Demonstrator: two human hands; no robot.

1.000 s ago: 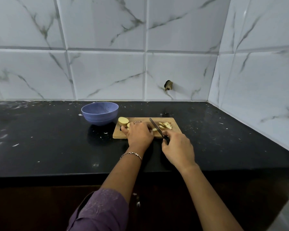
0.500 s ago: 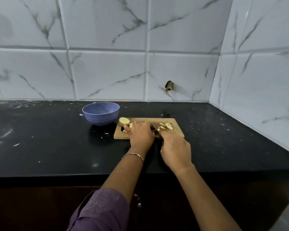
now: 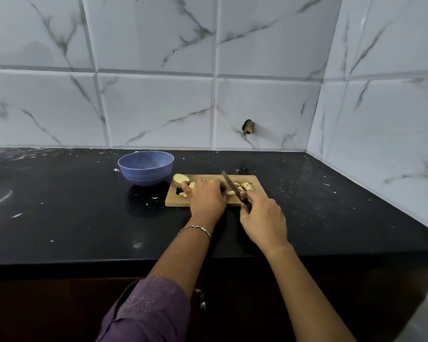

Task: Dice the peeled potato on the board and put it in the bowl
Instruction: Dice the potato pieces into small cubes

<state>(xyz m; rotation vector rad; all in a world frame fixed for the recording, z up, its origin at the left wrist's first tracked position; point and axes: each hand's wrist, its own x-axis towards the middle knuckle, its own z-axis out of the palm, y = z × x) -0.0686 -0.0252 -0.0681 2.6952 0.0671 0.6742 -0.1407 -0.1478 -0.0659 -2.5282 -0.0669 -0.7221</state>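
A small wooden cutting board (image 3: 258, 185) lies on the black counter. A peeled potato half (image 3: 181, 179) rests at its left end, and cut potato pieces (image 3: 245, 185) are heaped at the right end. My left hand (image 3: 206, 197) presses down on potato slices in the middle of the board, hiding most of them. My right hand (image 3: 262, 219) grips the handle of a knife (image 3: 230, 185), whose blade is raised and angled over the board just right of my left hand. The blue-violet bowl (image 3: 146, 169) stands left of the board; no potato is visible in it.
The black counter (image 3: 59, 206) is flecked with white scraps. White marble tile walls close it off at the back and on the right. A dark hole (image 3: 248, 126) sits in the back wall behind the board.
The knife blade was down among the slices half a second ago and is now lifted and tilted. My right hand has drawn slightly back toward me. My left hand stays on the potato.
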